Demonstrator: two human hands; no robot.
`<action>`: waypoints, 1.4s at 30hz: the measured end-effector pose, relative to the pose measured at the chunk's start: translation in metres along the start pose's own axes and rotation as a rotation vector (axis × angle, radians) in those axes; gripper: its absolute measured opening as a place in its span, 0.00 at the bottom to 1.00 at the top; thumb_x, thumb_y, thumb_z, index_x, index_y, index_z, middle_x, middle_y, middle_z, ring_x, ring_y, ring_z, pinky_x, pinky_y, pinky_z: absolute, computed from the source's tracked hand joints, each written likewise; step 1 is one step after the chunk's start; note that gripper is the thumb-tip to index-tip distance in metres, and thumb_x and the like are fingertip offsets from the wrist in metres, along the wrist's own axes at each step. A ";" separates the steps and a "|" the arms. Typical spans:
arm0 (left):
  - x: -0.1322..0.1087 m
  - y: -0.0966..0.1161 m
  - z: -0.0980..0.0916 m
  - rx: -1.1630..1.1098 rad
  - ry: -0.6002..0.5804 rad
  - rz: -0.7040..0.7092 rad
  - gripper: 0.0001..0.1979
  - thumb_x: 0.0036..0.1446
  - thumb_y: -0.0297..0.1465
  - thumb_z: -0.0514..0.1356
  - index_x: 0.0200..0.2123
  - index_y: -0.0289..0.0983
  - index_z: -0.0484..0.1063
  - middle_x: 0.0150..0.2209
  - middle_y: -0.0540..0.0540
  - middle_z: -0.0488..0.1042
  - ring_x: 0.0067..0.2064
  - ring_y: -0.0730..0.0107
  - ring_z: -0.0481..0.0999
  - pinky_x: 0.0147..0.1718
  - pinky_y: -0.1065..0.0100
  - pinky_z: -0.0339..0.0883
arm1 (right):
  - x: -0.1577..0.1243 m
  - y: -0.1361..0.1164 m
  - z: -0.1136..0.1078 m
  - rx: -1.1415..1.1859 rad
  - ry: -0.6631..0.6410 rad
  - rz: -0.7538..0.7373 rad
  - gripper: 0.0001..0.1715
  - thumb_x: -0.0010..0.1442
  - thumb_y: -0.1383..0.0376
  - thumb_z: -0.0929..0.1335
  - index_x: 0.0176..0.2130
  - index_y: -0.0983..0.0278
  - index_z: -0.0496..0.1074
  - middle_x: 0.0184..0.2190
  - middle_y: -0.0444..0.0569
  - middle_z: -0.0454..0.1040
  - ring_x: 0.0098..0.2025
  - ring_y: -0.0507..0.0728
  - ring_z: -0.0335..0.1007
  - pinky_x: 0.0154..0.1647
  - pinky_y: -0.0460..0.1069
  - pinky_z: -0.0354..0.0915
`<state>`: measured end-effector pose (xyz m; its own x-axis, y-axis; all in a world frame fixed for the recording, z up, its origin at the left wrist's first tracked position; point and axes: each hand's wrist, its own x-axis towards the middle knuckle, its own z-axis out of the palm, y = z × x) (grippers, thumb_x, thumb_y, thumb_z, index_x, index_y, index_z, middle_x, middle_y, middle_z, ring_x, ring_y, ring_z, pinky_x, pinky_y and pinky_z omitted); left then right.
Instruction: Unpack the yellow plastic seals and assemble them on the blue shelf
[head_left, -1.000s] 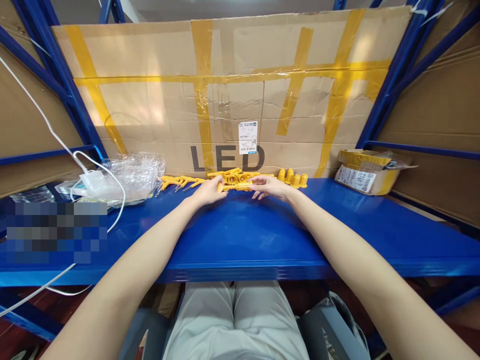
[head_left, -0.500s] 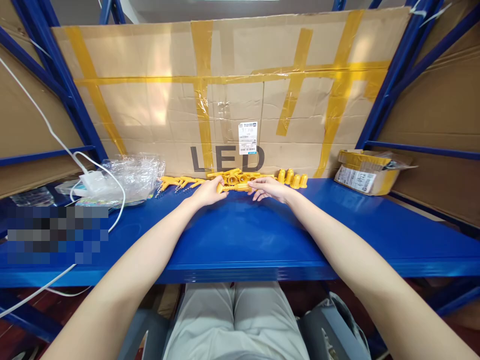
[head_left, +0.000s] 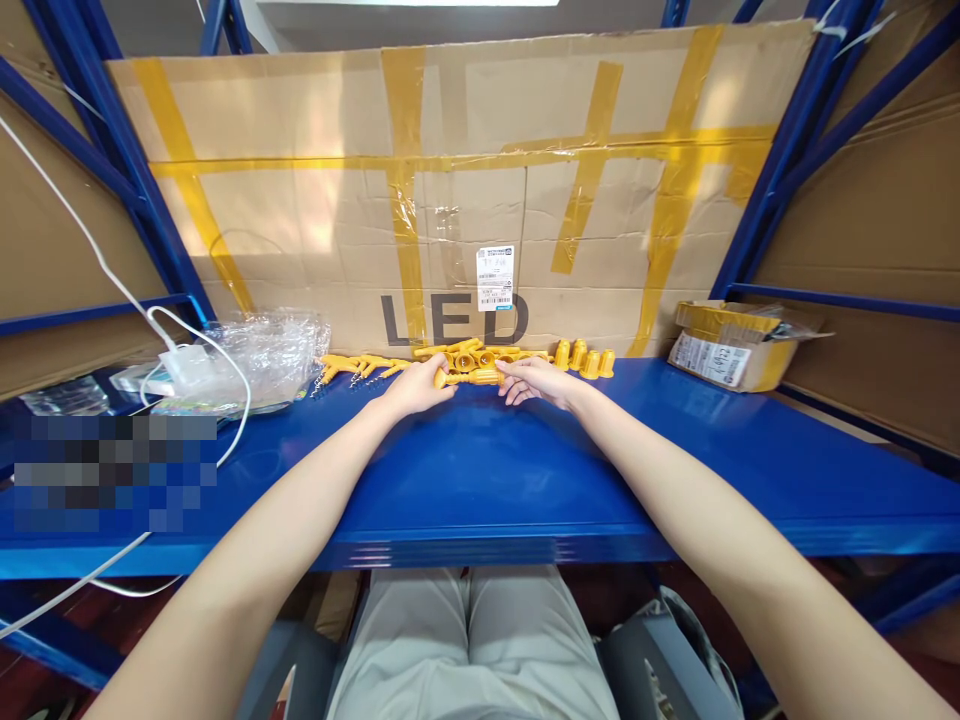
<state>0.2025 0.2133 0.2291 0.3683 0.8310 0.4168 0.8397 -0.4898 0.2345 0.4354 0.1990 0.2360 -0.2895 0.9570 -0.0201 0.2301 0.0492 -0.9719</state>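
Both hands hold a yellow plastic corkscrew (head_left: 486, 377) level between them, just above the blue shelf. My left hand (head_left: 418, 387) is closed on its left end. The fingers of my right hand (head_left: 534, 381) pinch the wider, ribbed right end. Any metal inside the piece is hidden. Right behind it lies a heap of yellow plastic parts (head_left: 465, 358), some showing round open ends. Several yellow handles with metal spirals (head_left: 341, 366) lie left of my left hand. Beyond my right hand, several yellow ribbed cups (head_left: 592, 362) stand upright.
A large taped cardboard sheet (head_left: 300, 220) closes off the back of the blue shelf (head_left: 480, 480). Clear plastic bags (head_left: 274, 350) and a white plug with its cable (head_left: 186, 368) lie on the left. At the right stands an open cardboard box (head_left: 731, 350).
The hands stay in almost the same place, both on the corkscrew. It looks slightly turned or shifted, and a narrower neck now shows beside my left fingers.
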 end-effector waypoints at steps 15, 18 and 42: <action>0.000 0.001 0.000 -0.009 -0.009 0.010 0.14 0.52 0.40 0.60 0.40 0.41 0.65 0.34 0.48 0.74 0.37 0.61 0.75 0.33 0.66 0.61 | 0.006 0.001 0.003 -0.083 0.048 0.147 0.36 0.61 0.39 0.58 0.29 0.66 0.71 0.15 0.49 0.70 0.14 0.50 0.64 0.12 0.43 0.59; 0.002 -0.002 0.001 -0.022 -0.007 0.014 0.14 0.52 0.40 0.60 0.40 0.41 0.65 0.32 0.48 0.73 0.36 0.61 0.74 0.33 0.66 0.62 | 0.004 0.000 -0.002 -0.058 -0.017 0.172 0.37 0.61 0.38 0.56 0.33 0.67 0.71 0.23 0.52 0.76 0.16 0.51 0.67 0.14 0.44 0.62; -0.003 -0.002 -0.003 -0.083 -0.063 0.034 0.30 0.53 0.46 0.60 0.57 0.40 0.63 0.37 0.47 0.77 0.38 0.60 0.76 0.37 0.66 0.66 | 0.006 0.002 0.000 0.383 -0.039 -0.051 0.01 0.60 0.71 0.69 0.35 0.67 0.71 0.29 0.49 0.78 0.32 0.54 0.78 0.39 0.48 0.74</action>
<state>0.1991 0.2113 0.2301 0.4227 0.8273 0.3700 0.7914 -0.5359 0.2941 0.4339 0.2049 0.2334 -0.3284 0.9441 0.0292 -0.1475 -0.0207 -0.9889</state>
